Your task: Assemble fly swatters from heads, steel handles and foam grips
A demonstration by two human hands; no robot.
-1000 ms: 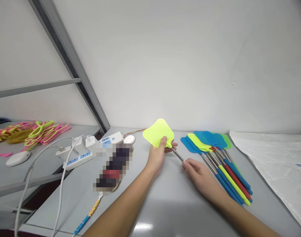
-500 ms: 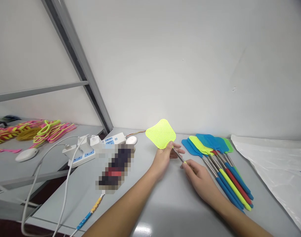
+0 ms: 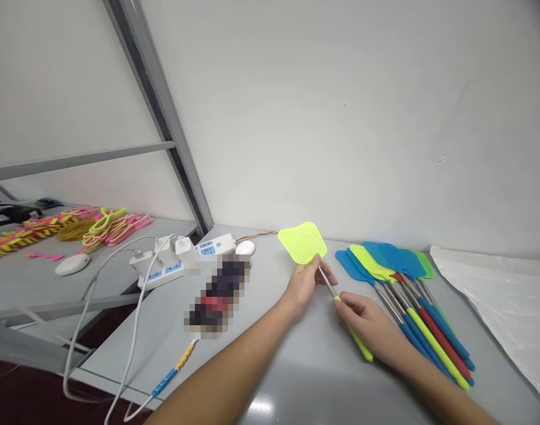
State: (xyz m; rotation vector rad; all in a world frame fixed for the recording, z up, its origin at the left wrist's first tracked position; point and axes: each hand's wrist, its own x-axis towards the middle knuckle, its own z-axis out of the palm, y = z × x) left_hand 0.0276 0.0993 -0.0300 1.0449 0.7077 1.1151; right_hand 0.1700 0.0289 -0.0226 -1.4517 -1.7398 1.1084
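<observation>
A fly swatter with a yellow-green mesh head (image 3: 302,242) lies low over the grey table (image 3: 305,378). My left hand (image 3: 306,282) pinches it at the neck, just below the head. My right hand (image 3: 366,321) grips its yellow handle, and the thin metal rod runs between the two hands. The handle's end sticks out below my right hand.
A row of several finished swatters (image 3: 411,295) with blue, yellow and red handles lies right of my hands. Clear plastic sheet (image 3: 500,301) covers the far right. Left are power strips (image 3: 181,260) with white cables, a blurred object (image 3: 216,292), and pink-yellow parts (image 3: 105,224) on a second table.
The swatter's head has come down toward the table. My left hand slid from the mesh to the neck. The yellow handle now shows below my right hand.
</observation>
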